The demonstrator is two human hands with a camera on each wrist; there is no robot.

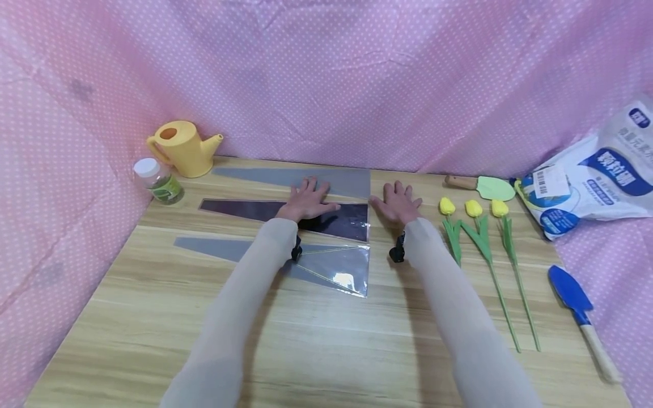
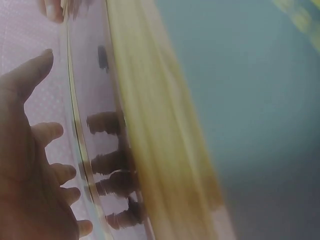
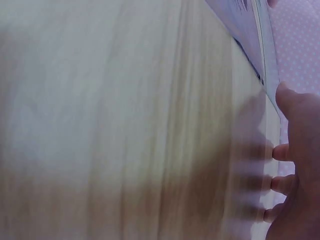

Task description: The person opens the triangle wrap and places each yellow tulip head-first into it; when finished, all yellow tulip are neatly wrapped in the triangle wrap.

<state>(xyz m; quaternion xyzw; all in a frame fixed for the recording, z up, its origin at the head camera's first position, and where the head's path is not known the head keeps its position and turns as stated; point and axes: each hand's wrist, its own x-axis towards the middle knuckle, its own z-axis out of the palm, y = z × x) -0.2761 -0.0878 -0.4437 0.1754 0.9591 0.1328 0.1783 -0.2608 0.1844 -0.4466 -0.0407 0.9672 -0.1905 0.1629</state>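
Three long tapered plastic sleeves lie flat in a row, wide ends to the right: a grey one (image 1: 270, 176) at the back, a dark purple one (image 1: 240, 209) in the middle, and a clear greyish one (image 1: 334, 263) nearest me. My left hand (image 1: 308, 203) is spread over the back and middle sleeves, holding nothing. In the left wrist view its fingers mirror in the glossy plastic. My right hand (image 1: 397, 203) spreads over bare wood just right of the sleeves. Its thumb points at the back sleeve's corner, and its fingertips rest on the table in the right wrist view.
A yellow watering can (image 1: 189, 150) and a white-capped jar (image 1: 160, 181) stand back left. Right of my hands lie three yellow tulips (image 1: 473, 208), a green-bladed trowel (image 1: 495, 188) and a blue trowel (image 1: 571, 292). A white-blue printed bag (image 1: 592, 175) leans by the pink curtain (image 1: 326, 85).
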